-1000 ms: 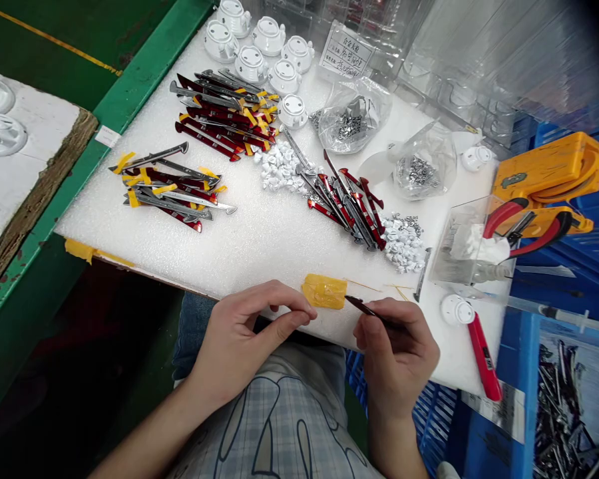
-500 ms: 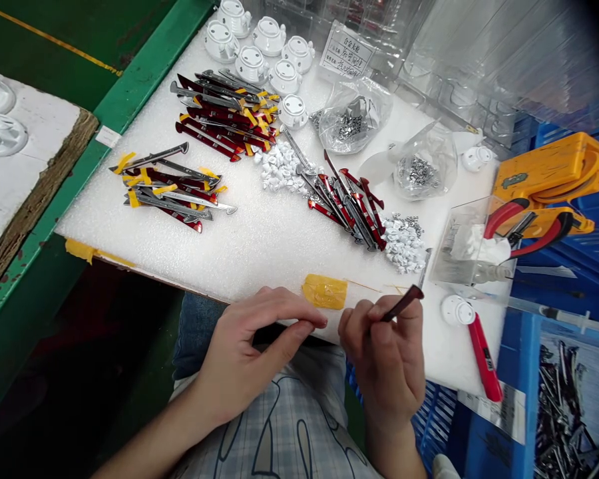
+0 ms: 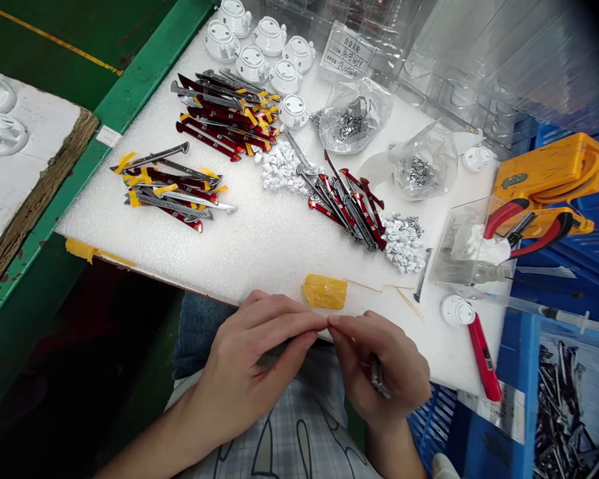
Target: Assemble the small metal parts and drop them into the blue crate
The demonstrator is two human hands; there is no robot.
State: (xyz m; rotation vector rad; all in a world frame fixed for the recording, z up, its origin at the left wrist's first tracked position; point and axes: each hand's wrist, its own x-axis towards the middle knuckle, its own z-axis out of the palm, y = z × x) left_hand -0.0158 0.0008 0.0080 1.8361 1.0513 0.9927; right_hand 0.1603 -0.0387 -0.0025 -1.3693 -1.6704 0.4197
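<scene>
My left hand [image 3: 259, 352] is closed, thumb and fingers drawn together; anything at its tips is too small to make out. Its index fingertip meets the fingertips of my right hand [image 3: 387, 366]. Inside the curled fingers of my right hand is a narrow metal strip [image 3: 379, 379], mostly hidden, with one silvery end showing. Just beyond the fingertips lies a yellow tape-wrapped block [image 3: 324, 291]. Thin wooden sticks [image 3: 409, 303] and a single grey strip [image 3: 421, 276] rest to its right. Farther back is a pile of red and grey hooked strips [image 3: 352, 206].
Taped strips lie in two piles [image 3: 170, 186] [image 3: 229, 113] at left. White small parts [image 3: 404, 246], bags of metal bits [image 3: 349, 123], white cups [image 3: 252, 64], a clear box with pliers [image 3: 459, 246] and a red-handled tool [image 3: 485, 359] surround the work area. A blue bin [image 3: 524, 372] stands right.
My right hand has turned over and moved left, bringing its fingertips to my left hand's. The strip's dark red end no longer sticks up; a silvery end shows in the palm.
</scene>
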